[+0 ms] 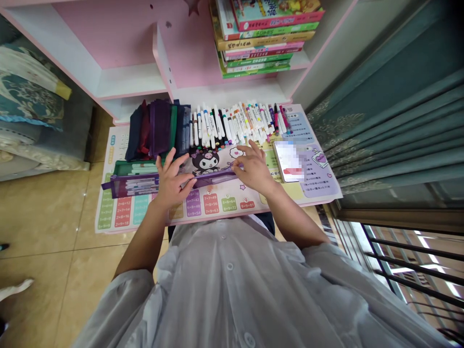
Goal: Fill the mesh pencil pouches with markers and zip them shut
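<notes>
**Purple pouch held by two hands on marker-lined table**

The purple pouch (136, 187) is stretched left to right across the near part of the table (237, 194). Its far edge is pinched by the left hand (172, 181), the other fingers spread; its right end is gripped in the fingertips of the right hand (253, 166) (whether a zip pull is held there cannot be told). Pens are seen in its left part, and more in the green pouch (119, 169) just beyond.

The work is judged partway along: two pouches are at least partly filled, while a long row of loose markers (232, 125) is left outside any pouch. Other pouches (159, 128) are piled at far left, their contents mostly hidden.

Only a narrow strip is left before the near edge. Some room is offered over the cartoon print (206, 163), between pouch and markers. Rightward movement is limited by the phone (284, 162); the far side is bounded by the shelf unit (137, 82).
</notes>
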Motion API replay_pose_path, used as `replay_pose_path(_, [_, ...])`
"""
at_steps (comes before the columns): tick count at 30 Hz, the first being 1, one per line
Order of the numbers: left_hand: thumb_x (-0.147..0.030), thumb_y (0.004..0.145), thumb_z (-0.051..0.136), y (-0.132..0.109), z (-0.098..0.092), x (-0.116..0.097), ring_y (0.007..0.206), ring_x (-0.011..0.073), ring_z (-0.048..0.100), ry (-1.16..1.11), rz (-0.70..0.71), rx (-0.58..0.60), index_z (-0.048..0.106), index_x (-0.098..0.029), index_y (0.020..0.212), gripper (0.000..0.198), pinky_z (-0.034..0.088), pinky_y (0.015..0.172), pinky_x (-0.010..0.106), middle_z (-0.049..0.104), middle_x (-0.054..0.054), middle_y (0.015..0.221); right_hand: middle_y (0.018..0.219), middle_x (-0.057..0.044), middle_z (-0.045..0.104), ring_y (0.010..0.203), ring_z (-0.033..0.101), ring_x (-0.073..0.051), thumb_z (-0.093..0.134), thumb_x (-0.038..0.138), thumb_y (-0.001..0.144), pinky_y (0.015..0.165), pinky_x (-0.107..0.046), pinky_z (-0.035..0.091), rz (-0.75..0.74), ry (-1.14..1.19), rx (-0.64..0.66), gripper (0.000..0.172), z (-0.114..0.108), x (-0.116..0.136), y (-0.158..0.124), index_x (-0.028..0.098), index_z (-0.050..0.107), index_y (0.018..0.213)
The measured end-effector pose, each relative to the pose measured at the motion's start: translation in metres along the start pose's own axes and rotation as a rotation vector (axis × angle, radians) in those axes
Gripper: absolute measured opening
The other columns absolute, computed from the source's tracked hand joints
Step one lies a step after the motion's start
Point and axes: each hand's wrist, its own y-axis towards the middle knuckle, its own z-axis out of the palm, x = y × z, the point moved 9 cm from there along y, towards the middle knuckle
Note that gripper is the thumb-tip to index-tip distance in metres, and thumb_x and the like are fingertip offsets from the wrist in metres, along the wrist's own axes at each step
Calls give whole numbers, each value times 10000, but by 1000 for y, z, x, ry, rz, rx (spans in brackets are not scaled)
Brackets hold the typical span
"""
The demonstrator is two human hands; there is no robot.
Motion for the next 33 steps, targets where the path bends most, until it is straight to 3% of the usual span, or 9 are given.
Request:
replay_pose_path(23, [-497, 940, 571, 0, -1, -2, 1506, 374, 345, 19, 36, -24, 764, -271, 765, 345, 125, 1218, 661, 618, 55, 1431, 1466, -77, 581, 1535, 267, -441, 623, 258, 834, 1165, -752, 286, -5, 5, -31, 161, -9, -11, -1, 213, 639, 680])
replay_pose_path(33, [-503, 943, 559, 0, 0, 0, 1519, 363, 321, 22, 23, -25, 757, -268, 759, 358, 110, 1221, 661, 612, 56, 1436, 1486, -73, 562, 1549, 241, -418, 615, 264, 848, 1200, -759, 201, 38, 10, 16, 156, -12, -18, 0, 215, 653, 705])
